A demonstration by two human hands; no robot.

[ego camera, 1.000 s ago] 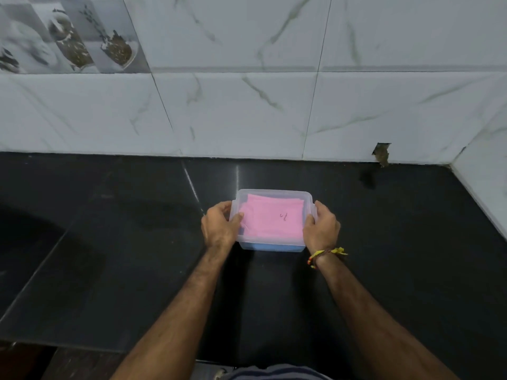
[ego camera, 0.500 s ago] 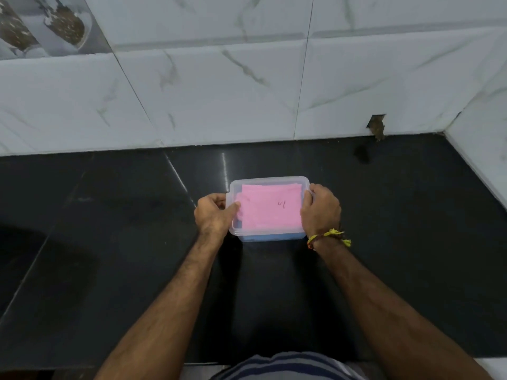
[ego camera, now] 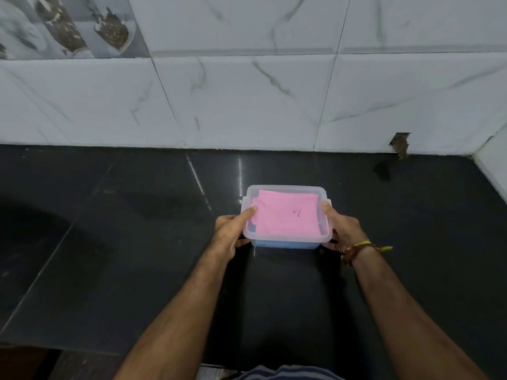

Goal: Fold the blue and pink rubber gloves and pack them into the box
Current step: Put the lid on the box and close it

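A clear plastic box (ego camera: pixel 285 188) with its lid on sits on the black counter, near the middle. Through the lid I see the folded pink glove (ego camera: pixel 286 215) lying flat on top, with a small dark mark on it. The blue glove (ego camera: pixel 285 244) shows as a strip through the box's front wall, under the pink one. My left hand (ego camera: pixel 233 233) grips the box's left side, thumb on the lid. Holding the right side is my right hand (ego camera: pixel 341 229), thumb on the lid's edge, a yellow thread band at its wrist.
The black stone counter (ego camera: pixel 123 242) runs to a white marble-tiled wall (ego camera: pixel 247 105) behind and a side wall at the far right. A broken hole in the tile (ego camera: pixel 400 144) sits at the back right. The counter's front edge lies close to my body.
The box stays in about the same spot between both hands. My thumbs have shifted onto the lid's edges, and my head has tilted, which changes the framing.
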